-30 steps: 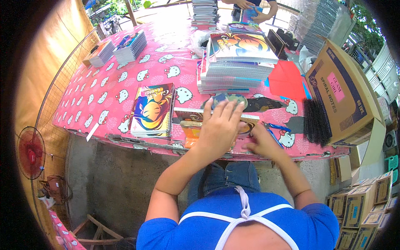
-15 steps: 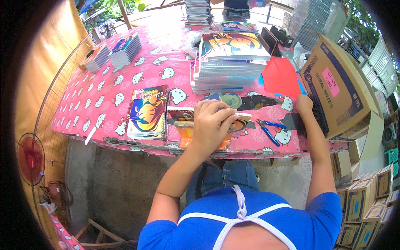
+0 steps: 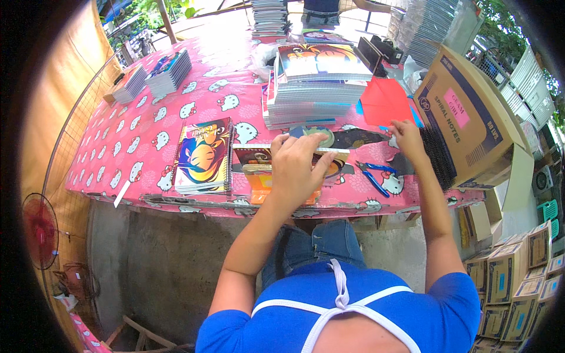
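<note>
My left hand (image 3: pixel 294 166) is over an unbound notebook (image 3: pixel 250 154) standing on edge, its thumb on the near side and its fingers reaching across the top. An orange holder (image 3: pixel 259 194) sits under that notebook at the table's near edge. My right hand (image 3: pixel 408 140) is raised between the red sheets and a pile of black spiral coils (image 3: pixel 434 154). Its fingers are bent together, and what they hold, if anything, I cannot make out. Blue-handled pliers (image 3: pixel 376 179) lie between the hands. Left of the holder is a small stack of spiral notebooks (image 3: pixel 204 156) with colourful covers.
A tall notebook stack (image 3: pixel 321 88) stands behind my left hand, beside red sheets (image 3: pixel 384 101). A cardboard box (image 3: pixel 471 115) tilts at the right. Two more stacks, one being blue-topped notebooks (image 3: pixel 169 73), sit far left on the pink tablecloth (image 3: pixel 141 138). Another person (image 3: pixel 321 12) is beyond the table.
My right hand has moved left and away from the coil pile beside the box. My left hand's fingers have spread a little over the notebook. The whole view has shifted slightly.
</note>
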A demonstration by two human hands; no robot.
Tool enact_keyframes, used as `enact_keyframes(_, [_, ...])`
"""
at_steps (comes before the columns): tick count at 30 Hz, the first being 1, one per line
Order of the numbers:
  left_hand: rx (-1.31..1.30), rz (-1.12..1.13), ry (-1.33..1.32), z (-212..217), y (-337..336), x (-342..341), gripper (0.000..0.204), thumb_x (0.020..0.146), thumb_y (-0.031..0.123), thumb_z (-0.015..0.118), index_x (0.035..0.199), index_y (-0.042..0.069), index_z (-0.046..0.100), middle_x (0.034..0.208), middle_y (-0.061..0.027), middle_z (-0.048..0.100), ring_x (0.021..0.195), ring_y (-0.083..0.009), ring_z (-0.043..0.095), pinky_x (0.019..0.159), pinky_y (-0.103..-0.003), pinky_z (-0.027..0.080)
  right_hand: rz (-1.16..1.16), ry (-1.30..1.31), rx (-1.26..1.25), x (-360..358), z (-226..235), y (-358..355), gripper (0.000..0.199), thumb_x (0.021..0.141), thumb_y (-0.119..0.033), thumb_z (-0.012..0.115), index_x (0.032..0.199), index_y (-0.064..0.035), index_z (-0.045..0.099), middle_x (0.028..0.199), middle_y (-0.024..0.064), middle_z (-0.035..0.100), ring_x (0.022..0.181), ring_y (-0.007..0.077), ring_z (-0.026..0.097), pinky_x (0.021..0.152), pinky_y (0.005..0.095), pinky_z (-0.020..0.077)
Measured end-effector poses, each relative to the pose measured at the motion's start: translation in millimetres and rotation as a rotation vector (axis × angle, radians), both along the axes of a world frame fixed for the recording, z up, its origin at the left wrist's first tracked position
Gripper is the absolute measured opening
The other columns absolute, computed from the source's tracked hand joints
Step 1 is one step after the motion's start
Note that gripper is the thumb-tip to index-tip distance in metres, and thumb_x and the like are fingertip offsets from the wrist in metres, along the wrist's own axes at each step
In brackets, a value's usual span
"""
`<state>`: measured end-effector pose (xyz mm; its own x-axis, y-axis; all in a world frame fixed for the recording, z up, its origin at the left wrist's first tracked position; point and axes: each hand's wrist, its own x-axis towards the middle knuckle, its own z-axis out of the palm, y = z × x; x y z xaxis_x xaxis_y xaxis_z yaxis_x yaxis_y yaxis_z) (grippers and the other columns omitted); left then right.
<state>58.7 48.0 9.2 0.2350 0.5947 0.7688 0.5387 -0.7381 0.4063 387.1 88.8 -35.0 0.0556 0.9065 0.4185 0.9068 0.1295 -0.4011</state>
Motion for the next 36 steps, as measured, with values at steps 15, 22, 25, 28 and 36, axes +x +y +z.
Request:
enact_keyframes(15, [-0.025, -0.012, 0.03, -0.5, -2.6, -0.7, 0.015, 0.077, 0.027, 0.071, 0.079, 0.012, 0.072, 0.074, -0.0019, 0.065, 0.075, -0.0199, 0.061, 0.087, -0.04, 0.037, 0.438, 0.329, 0.106, -112.1, 66.2, -67.5, 0.02, 0.072, -0.007, 0.074, 0.092, -0.0059, 0.07, 0.086, 0.0049, 0.063, 0.077, 0.0143, 0.059, 0.065, 0.0279, 0.0458])
enact_keyframes(22, [-0.002, 0.014, 0.019, -2.8, -3.5, 2.2, 0.016, 0.077, 0.028, 0.071, 0.081, 0.013, 0.073, 0.073, -0.001, 0.066, 0.075, -0.0183, 0.061, 0.089, -0.04, 0.036, 0.559, 0.631, -0.403, -107.3, 77.6, -58.3, 0.016, 0.08, -0.004, 0.066, 0.096, -0.0006, 0.065, 0.084, 0.003, 0.061, 0.074, 0.0084, 0.056, 0.065, 0.025, 0.0448])
enact_keyframes(25, [-0.046, 0.008, 0.038, -3.0, -5.2, -0.2, 0.017, 0.076, 0.028, 0.072, 0.084, 0.013, 0.073, 0.077, -0.0016, 0.066, 0.079, -0.0185, 0.061, 0.094, -0.042, 0.032, 0.506, 0.622, -0.48, -119.3, 77.3, -64.7, 0.02, 0.085, -0.007, 0.062, 0.103, 0.0, 0.06, 0.076, 0.0044, 0.06, 0.069, 0.0128, 0.058, 0.061, 0.0288, 0.046])
enact_keyframes(28, [-0.052, 0.125, 0.072, 2.6, -11.3, 2.3, 0.02, 0.074, 0.029, 0.073, 0.086, 0.012, 0.072, 0.081, -0.0021, 0.066, 0.085, -0.0187, 0.06, 0.099, -0.044, 0.027, 0.51, 0.16, 0.142, -124.5, 59.5, -63.9, 0.018, 0.087, -0.008, 0.06, 0.102, 0.0009, 0.059, 0.075, 0.0074, 0.06, 0.067, 0.0198, 0.058, 0.062, 0.0315, 0.0461])
enact_keyframes(36, [-0.053, 0.039, 0.06, -1.8, -15.0, -14.1, 0.024, 0.07, 0.03, 0.076, 0.085, 0.012, 0.071, 0.08, -0.001, 0.064, 0.084, -0.0186, 0.058, 0.103, -0.047, 0.023, 0.632, 0.051, -0.192, -128.0, 86.9, -52.1, 0.018, 0.084, -0.013, 0.061, 0.098, -0.0022, 0.061, 0.091, 0.0161, 0.06, 0.089, 0.0322, 0.06, 0.073, 0.0388, 0.0476])
